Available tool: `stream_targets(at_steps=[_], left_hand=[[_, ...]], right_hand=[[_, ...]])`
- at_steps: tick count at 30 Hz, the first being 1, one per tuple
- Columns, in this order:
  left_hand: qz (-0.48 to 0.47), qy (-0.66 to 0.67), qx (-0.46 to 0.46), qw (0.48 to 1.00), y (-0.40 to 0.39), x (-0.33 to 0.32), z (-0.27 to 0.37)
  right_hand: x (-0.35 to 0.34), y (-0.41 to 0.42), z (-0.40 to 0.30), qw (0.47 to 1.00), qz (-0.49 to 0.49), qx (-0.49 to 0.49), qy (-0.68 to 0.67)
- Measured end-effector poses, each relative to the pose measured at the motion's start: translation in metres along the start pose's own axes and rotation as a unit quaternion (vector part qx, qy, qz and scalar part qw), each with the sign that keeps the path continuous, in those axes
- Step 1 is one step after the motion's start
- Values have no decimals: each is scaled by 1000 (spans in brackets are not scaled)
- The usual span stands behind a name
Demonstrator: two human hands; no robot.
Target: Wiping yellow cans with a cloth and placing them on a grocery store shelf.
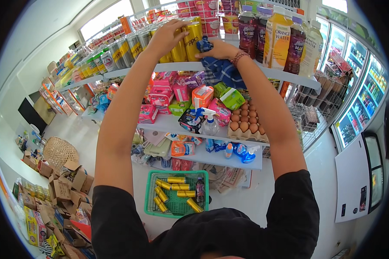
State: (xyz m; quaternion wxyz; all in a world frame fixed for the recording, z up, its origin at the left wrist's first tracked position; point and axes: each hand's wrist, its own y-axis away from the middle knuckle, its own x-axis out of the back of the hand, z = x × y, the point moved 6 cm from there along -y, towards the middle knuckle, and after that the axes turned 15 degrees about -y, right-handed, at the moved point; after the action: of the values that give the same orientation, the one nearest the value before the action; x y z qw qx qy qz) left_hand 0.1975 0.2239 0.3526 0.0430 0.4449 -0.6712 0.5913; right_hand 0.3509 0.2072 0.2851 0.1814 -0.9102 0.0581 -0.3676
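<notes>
At the top shelf, my left hand [169, 37] reaches over a row of yellow Schweppes cans, its fingers and thumb at the upper left side of the front can [192, 45]. A blue checked cloth [222, 69] is bunched in my right hand [221, 49], which is beside the same can on its right. Part of the cloth hangs over the white shelf edge [178, 67]. More yellow cans [178, 50] stand upright behind and left of the front one, partly covered by my left hand.
Juice bottles [277, 39] stand right of my right hand. Lower shelves hold packaged pads [161, 97], a pump bottle [210, 124] and an egg tray [246, 132]. On the floor, a green basket [147, 194] contains several yellow cans and a dark bottle. Cardboard boxes [60, 189] lie left; fridges [353, 110] stand right.
</notes>
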Motion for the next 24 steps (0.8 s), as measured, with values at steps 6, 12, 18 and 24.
stream_targets(at_steps=[6,12,18,24], left_hand=[[33,-88,-22,995,7,1,-1],[286,124,125,942,110,39,59],[7,279,472,836,450,-107,148],[-205,220,643,704,727,-139,211]], right_hand=[[-1,15,-22,1000,-13,-3,3],[3,85,-42,922,322,212,29],[-159,207,40,935,268,139,-188],[-365,351,209,719,194,-444,-499]])
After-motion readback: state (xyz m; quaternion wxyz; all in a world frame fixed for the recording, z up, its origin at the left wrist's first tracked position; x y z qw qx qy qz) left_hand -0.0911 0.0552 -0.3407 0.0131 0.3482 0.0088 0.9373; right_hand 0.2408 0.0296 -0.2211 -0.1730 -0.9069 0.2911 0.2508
